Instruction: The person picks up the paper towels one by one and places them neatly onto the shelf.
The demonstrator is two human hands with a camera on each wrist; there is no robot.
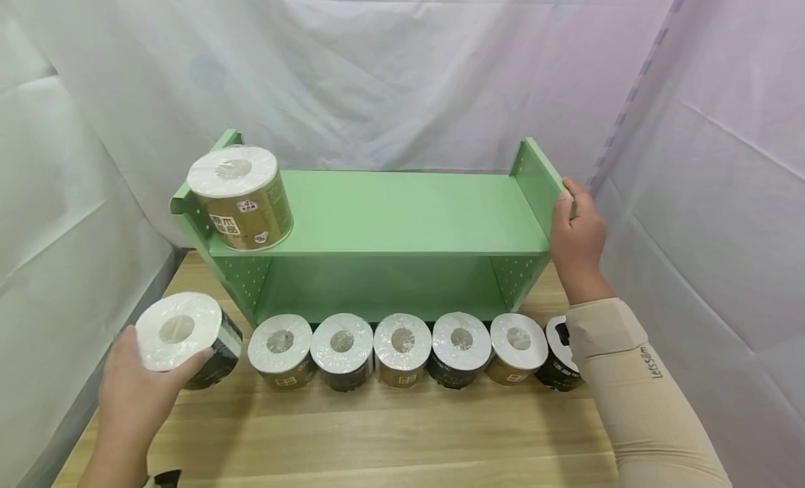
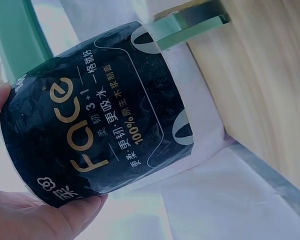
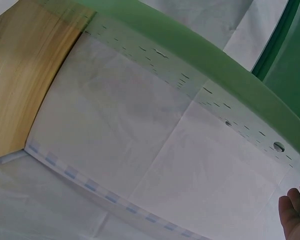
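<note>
Glossy plastic-wrapped paper rolls (image 1: 402,362), smooth satin shelf (image 1: 390,212), possibly painted metal, wood-grain tabletop (image 1: 377,432), creased cloth backdrop (image 1: 390,75)

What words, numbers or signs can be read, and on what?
"Face®": dark roll in left hand
"柔韧 3+1": dark roll
"更柔·更韧·更吸水 一格就好": dark roll
"100%原生木浆制造": dark roll
Flower sign: dark roll
"4": brown roll on shelf
"原木": its label
"Letsslim": right sleeve
Too small, blurred or cut off: dark roll's edge print, other brown-roll print, print on front-row rolls.
</note>
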